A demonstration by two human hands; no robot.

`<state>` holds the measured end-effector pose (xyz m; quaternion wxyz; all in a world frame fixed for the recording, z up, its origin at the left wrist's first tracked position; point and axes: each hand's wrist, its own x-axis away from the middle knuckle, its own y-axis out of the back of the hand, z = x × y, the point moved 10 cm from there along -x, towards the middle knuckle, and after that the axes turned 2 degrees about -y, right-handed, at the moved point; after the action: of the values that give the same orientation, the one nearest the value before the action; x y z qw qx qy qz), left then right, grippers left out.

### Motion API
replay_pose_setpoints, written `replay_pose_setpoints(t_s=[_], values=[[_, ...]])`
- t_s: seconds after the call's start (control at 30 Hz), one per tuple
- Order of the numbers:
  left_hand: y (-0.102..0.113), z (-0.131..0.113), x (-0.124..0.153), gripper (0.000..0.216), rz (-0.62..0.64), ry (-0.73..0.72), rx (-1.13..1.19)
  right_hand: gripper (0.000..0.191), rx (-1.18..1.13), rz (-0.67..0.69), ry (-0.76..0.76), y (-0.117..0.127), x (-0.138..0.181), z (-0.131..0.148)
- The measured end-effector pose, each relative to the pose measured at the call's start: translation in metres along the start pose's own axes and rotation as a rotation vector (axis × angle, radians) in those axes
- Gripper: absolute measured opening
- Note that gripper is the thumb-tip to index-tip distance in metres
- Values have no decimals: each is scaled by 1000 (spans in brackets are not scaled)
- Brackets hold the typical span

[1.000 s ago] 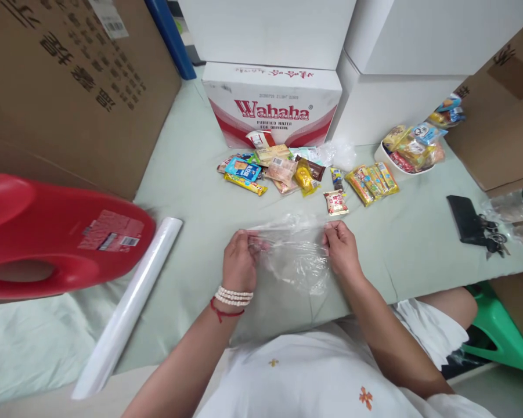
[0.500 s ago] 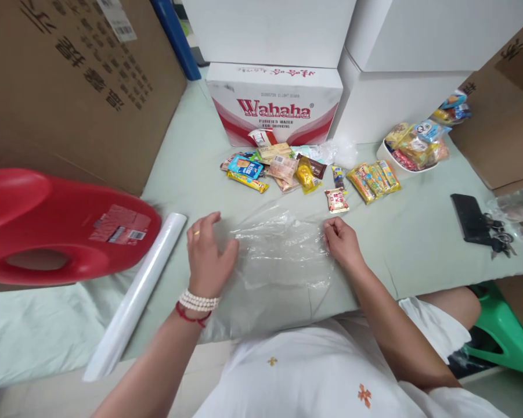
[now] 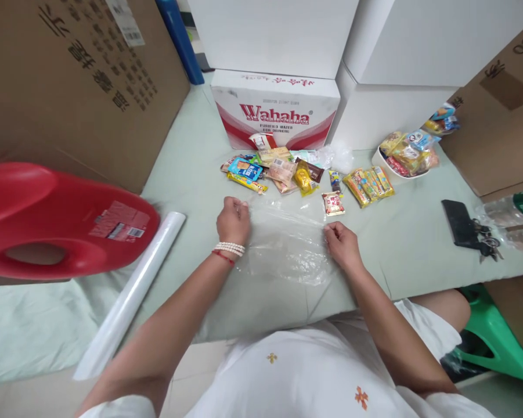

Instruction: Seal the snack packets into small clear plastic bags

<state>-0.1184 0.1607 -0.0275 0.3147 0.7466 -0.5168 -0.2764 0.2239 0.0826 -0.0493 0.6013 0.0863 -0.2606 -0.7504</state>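
A clear plastic bag lies spread out and wrinkled on the green cloth in front of me. My left hand, with beads and a red cord at the wrist, pinches its far left corner. At the right edge, my right hand holds the bag between thumb and bent fingers. Just beyond it are a small red-and-white snack packet, a heap of wrapped snacks and a pack of yellow-orange sticks.
A white roll and a red plastic jug stand at the left. A Wahaha carton is at the back. To the right are a white bowl of snacks, a black wallet-like item, keys and plastic bottles.
My left hand has moved right and away from me, closing from spread fingers onto the bag's far left corner. My right hand keeps its hold, and the bag lies flatter.
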Motion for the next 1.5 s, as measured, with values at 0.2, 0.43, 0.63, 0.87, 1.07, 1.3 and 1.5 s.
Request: replay_pose_setpoints(t_s=[0.2,0.43,0.63,0.87,1.07,1.3,1.5], values=[[50,-39,36,49,-261,-334,-97,28,40,-31,22,-1,-8,8],[-8,-28,89,51,365,-664,-354,32,43,-13,-51,15,-14,-16],[-18,-13,91,69,444,-643,-419,31,471,-183,104,59,-28,36],[-17,-15,92,70,474,-666,-393,54,753,-83,496,-55,-84,179],[-11,-16,92,67,427,-690,-322,50,1041,115,512,-111,-124,184],[-10,-12,91,65,417,-684,-259,48,1080,37,407,-43,-153,190],[-13,-11,89,63,440,-679,-278,66,1084,250,745,-132,-166,215]])
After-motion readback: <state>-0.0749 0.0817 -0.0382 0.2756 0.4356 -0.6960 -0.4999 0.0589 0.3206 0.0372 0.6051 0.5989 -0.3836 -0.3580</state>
